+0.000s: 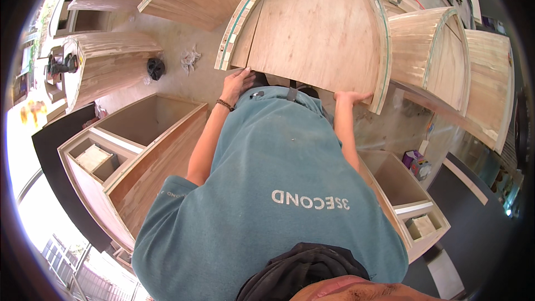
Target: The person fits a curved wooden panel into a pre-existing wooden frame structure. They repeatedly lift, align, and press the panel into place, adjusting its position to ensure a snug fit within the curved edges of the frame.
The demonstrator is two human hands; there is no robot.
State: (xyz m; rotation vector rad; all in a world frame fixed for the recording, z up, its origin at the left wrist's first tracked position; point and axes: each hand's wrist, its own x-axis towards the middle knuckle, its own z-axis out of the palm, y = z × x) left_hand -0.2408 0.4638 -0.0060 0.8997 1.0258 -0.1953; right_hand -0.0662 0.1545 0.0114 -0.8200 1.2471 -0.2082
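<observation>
In front of me is a large arched plywood cabinet piece [312,28], with a pale curved rim and a thin green line running along it. My left hand [238,82] grips its near edge close to the left corner, and a dark bead bracelet circles that wrist. Toward the right corner, my right hand [352,98] is closed on the same near edge, its fingers partly hidden beneath. The piece's far end runs out of the top of the picture.
Unfinished wooden cabinets surround me: an open one [161,117] at left, another [390,173] at right, and arched ones [432,50] further right. A black bag [155,68] and crumpled plastic [190,58] lie on the floor. A purple box [413,160] sits at right.
</observation>
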